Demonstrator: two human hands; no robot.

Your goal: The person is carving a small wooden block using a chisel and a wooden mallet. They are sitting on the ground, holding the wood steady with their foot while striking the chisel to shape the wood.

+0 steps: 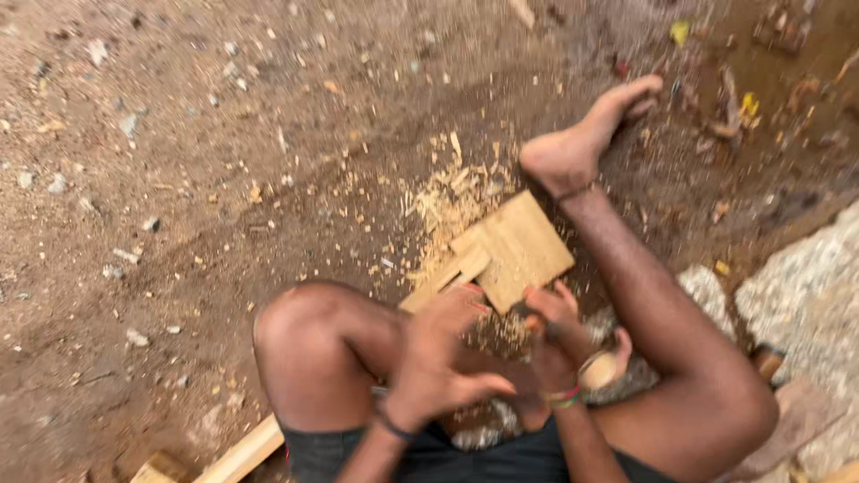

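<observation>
1. The person sat on the dirt ground, knees bent, one bare foot stretched to the far right.
2. The left hand was blurred, fingers spread loosely and closed on nothing I could make out; it hovered just near of the long wooden strip.
3. The right hand had its grip curled shut round a short dark tool handle; the working end was hidden, so I could not tell what kind of tool it was.
4. The flat wooden board lay on the ground between the legs, just far of both hands, with the strip lying against its near left edge.
5. Pale wood chips were heaped far of the board.
6. Risk, as I judged it: the tool worked close to bare legs and the free hand, so a slip off the unclamped board could cut skin.
7. No packages, labels or signs were visible; only rough grey stone at right.
</observation>
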